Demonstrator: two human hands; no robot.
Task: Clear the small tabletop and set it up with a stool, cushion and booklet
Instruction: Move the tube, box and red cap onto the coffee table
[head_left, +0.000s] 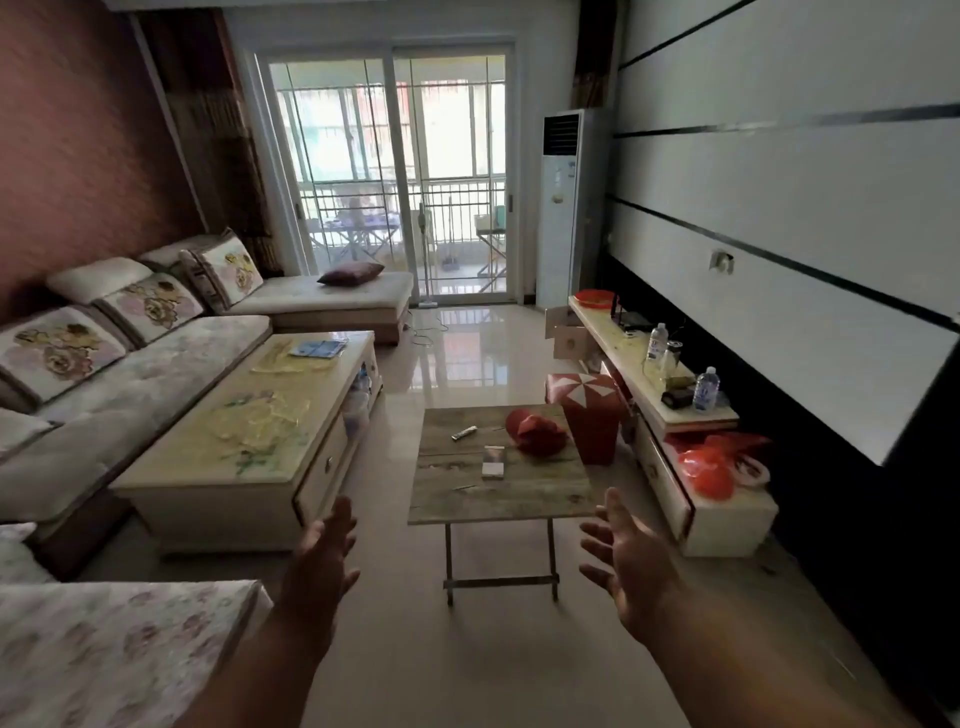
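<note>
Your left hand (322, 551): fingers spread, holding nothing, short of the small tabletop (545, 493)'s near-left corner. Tabletop, ahead between both hands, long axis running away from you, still bears a lighter (464, 432), a small box (493, 461) and a red cloth (536, 431); the red stool (592, 410) stands just beyond its far-right corner. Your right hand (631, 561): fingers spread, empty, nearer the box and cloth.

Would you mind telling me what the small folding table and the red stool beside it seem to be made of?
Small folding table: apparently weathered wood, matte, with visible grain and plank seams; its leg material is unclear. Red stool: probably moulded plastic, smooth, slightly glossy.
</note>
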